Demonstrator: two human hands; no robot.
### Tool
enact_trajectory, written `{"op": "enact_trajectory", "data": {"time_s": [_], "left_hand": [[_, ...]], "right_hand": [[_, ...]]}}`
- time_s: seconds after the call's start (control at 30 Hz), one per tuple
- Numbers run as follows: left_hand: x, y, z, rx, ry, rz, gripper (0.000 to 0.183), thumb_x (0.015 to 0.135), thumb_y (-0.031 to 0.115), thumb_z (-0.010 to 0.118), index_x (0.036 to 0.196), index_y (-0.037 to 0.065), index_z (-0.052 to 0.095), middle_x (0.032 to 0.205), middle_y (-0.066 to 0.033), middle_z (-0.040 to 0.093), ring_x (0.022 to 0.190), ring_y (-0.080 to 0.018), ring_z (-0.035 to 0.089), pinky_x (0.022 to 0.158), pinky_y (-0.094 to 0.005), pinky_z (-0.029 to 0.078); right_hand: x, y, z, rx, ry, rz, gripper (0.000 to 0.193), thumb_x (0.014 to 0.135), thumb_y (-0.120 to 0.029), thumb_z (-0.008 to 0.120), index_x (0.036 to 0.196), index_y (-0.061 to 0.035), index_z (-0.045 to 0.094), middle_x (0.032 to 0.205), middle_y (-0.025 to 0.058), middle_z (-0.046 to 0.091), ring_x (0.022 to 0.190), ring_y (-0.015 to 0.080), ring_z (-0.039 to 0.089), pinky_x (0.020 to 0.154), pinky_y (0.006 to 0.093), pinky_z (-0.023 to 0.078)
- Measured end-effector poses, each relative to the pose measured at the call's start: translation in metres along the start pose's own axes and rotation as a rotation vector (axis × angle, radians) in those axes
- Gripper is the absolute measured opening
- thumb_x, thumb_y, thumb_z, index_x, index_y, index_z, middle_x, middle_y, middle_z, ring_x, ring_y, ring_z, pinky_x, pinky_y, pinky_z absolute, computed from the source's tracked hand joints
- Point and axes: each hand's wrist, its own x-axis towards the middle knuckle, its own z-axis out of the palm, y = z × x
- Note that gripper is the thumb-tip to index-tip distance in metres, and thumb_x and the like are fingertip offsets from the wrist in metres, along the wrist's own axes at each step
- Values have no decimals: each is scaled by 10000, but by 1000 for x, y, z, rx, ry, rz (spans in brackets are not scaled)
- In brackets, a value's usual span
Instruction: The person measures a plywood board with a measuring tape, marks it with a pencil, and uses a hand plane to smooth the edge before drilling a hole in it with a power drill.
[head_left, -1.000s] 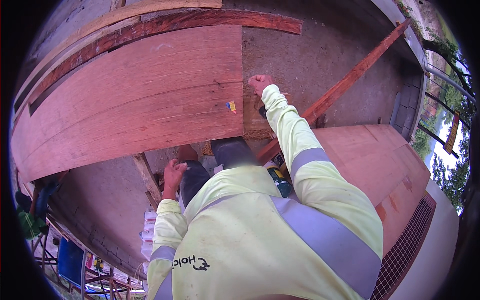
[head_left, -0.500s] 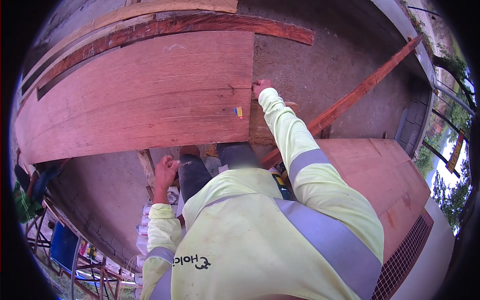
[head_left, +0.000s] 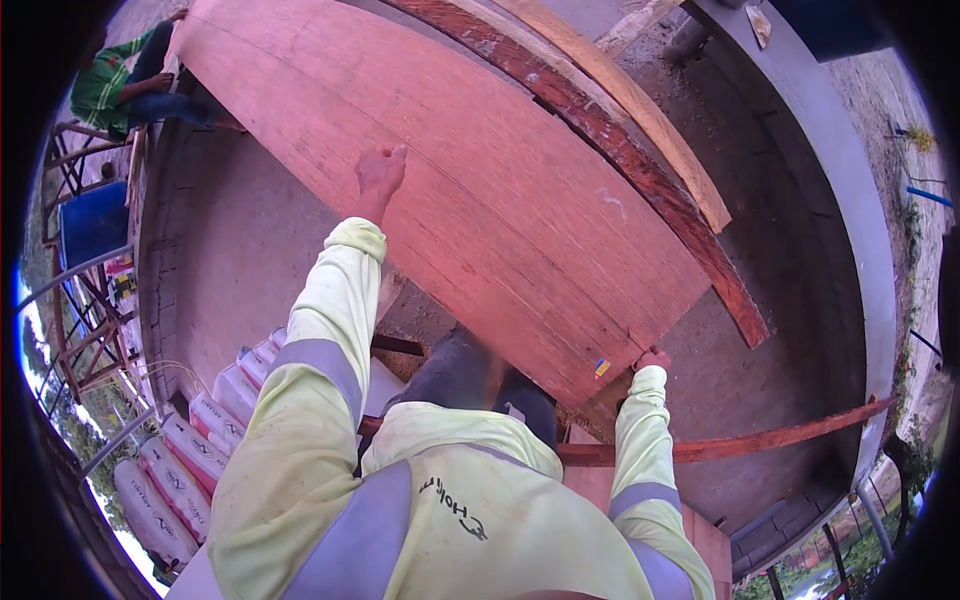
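Observation:
A long reddish plywood sheet (head_left: 480,200) stretches from my knees to the far left. Over its near long side I hold up my left hand (head_left: 381,175), closed, with thumb and fingers pressed together. A thin dark line runs lengthwise along the sheet close by that hand; whether it is a string or a mark I cannot tell. My right hand (head_left: 653,358) is closed at the sheet's near right end, against the edge where the line ends. What either hand pinches is too small to make out. A small blue and yellow sticker (head_left: 602,367) lies beside the right hand.
Red-brown lumber (head_left: 600,150) lies along the sheet's far side. Another red beam (head_left: 740,437) crosses at right. A person in green (head_left: 105,85) sits at the sheet's far left end, one hand at its corner. White sacks (head_left: 180,470) are stacked at lower left.
The view has turned, so the sheet now runs diagonally. My left hand has moved from beside my knee to over the sheet. My right hand stays at the sheet's end.

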Motion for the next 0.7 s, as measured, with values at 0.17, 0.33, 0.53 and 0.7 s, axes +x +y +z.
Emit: {"op": "enact_trajectory", "data": {"time_s": [0.17,0.33,0.53,0.7], "left_hand": [[76,-8,14,136,33,-70,373,839,345,592,857,-8,712,821,-171,703,838,-316,690,791,-384,529],[98,-13,24,190,-27,-97,287,811,246,573,618,44,637,573,-62,633,478,-154,603,502,-305,510],[98,-3,19,330,-191,-94,314,826,271,547,719,29,715,764,-140,703,704,-290,701,600,-385,551],[48,33,-46,-19,120,-191,303,712,277,641,578,5,636,603,-131,640,565,-234,650,514,-381,502]], "right_hand": [[11,22,-1,-18,96,-53,322,782,-230,690,1010,-5,718,857,193,714,769,253,685,694,400,523],[27,35,-6,256,72,-19,266,820,-127,674,1028,38,683,869,112,688,734,191,625,637,355,528],[-18,-13,-14,86,36,-55,295,801,-162,697,1012,45,689,855,107,690,723,186,613,629,366,523],[-61,-72,-24,0,13,12,296,785,-156,716,1002,44,706,811,98,695,679,154,596,611,340,504]]}}
